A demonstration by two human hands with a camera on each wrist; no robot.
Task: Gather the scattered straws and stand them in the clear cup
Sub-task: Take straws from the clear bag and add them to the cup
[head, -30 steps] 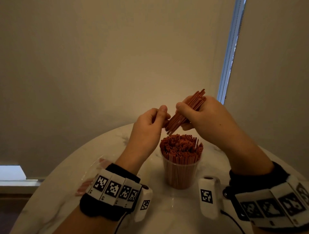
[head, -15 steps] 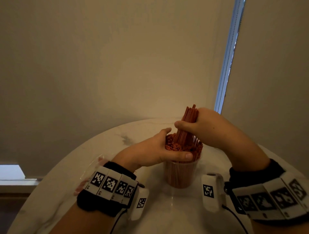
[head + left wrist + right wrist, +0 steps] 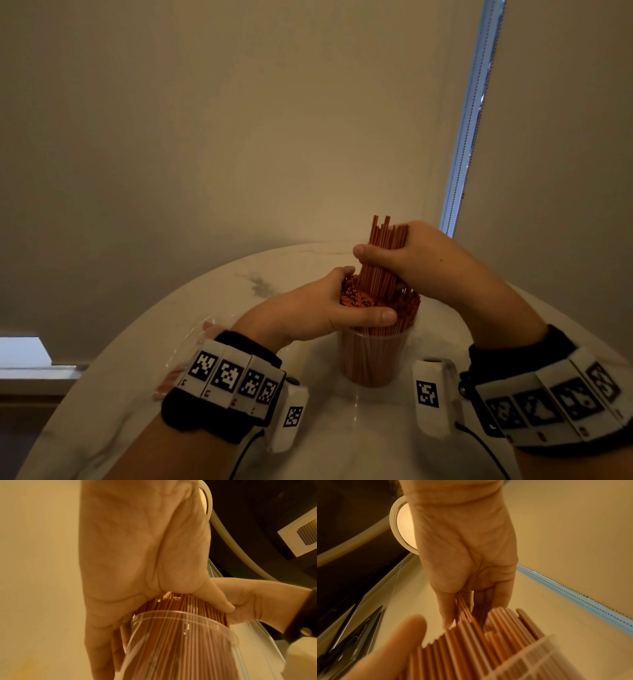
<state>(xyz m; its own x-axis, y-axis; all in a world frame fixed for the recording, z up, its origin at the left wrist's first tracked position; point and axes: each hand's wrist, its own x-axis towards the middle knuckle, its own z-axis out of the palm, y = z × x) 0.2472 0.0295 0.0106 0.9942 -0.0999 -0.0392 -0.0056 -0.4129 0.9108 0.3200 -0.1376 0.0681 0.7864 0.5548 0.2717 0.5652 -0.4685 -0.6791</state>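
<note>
Straws [image 3: 380, 260] stood bunched upright in my right hand [image 3: 416, 260], fingers curled round them, lower ends among those packing the clear cup [image 3: 373, 359]. My left hand [image 3: 318, 305] wrapped the packed straws just above the rim, near the round table [image 3: 205, 308] middle.

The right hand [image 3: 404, 260] is curling its thumb and fingers around a bunch of straws [image 3: 380, 260], holding them upright. The left hand [image 3: 318, 308] is wrapping around the straw tops, thumb stretched across the front.
</note>
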